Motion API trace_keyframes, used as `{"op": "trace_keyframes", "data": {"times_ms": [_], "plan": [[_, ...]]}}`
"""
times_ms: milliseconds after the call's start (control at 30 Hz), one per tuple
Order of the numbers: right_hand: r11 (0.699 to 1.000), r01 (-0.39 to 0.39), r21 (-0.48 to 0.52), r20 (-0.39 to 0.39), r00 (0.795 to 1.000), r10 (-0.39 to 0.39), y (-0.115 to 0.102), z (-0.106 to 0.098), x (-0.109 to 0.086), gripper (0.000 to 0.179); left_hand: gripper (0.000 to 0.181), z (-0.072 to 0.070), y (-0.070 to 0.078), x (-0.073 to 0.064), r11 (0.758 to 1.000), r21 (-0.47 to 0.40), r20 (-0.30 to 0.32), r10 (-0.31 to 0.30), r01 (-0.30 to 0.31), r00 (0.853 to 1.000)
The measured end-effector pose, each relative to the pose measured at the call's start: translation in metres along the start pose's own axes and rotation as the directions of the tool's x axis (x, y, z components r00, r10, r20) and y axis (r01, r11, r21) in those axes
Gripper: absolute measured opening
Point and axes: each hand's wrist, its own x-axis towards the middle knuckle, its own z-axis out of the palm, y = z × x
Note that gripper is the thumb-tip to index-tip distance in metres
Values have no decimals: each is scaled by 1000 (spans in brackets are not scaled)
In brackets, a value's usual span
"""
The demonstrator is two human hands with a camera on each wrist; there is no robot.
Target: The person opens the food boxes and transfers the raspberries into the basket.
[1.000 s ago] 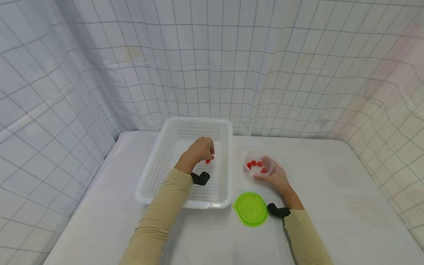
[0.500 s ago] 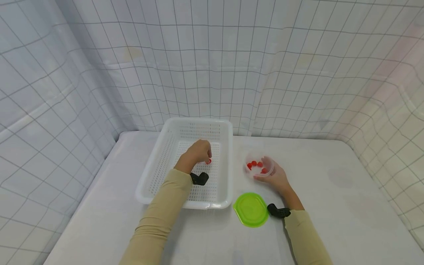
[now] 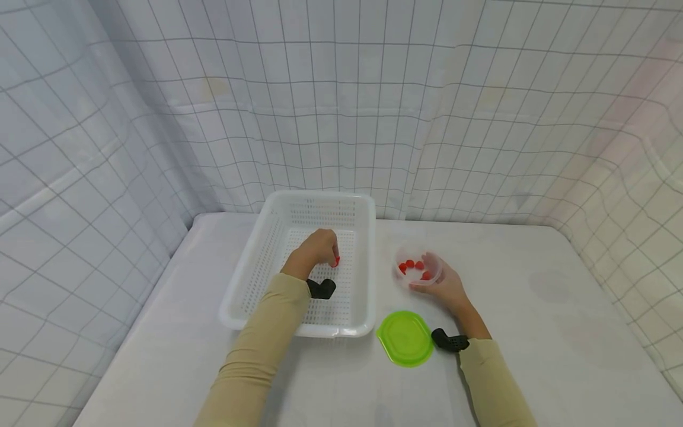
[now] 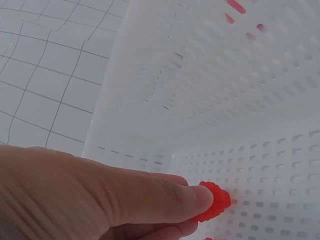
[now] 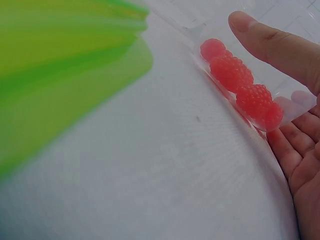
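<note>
Raspberry point(image 4: 220, 202) sat pinched between the thumb and fingers of the left hand point(image 3: 317, 246), its arm point(image 3: 256, 350) extended down inside the white basket point(image 3: 369, 261). Nearby on the bench point(image 3: 533, 296), the right hand point(image 3: 444, 287) curled round a clear tub point(image 3: 412, 275) of red berries point(image 5: 231, 74).

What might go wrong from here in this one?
The red berry is pinched at one end by the left grip, so it might slip loose inside the white basket.
The right grip holds the clear container at one side, so a jolt might tip it.
The green lid lies beside the black wrist device, which might nudge it.
</note>
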Motion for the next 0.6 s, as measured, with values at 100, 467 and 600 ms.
{"op": "trace_keyframes", "data": {"times_ms": [100, 467, 600], "plan": [[1000, 7, -3, 6, 1000, -7, 0, 0, -1, 97, 9, 2, -1, 1, 1000, 13, 6, -8, 8, 1000], [1000, 21, -8, 15, 1000, -21, 0, -1, 0, 97, 10, 10, 3, 5, 999, -51, 69, 14, -11, 997], [1000, 14, -4, 14, 1000, -13, -2, -1, 0, 96, 10, 10, 3, 6, 999, -42, 71, 7, -4, 997]]}}
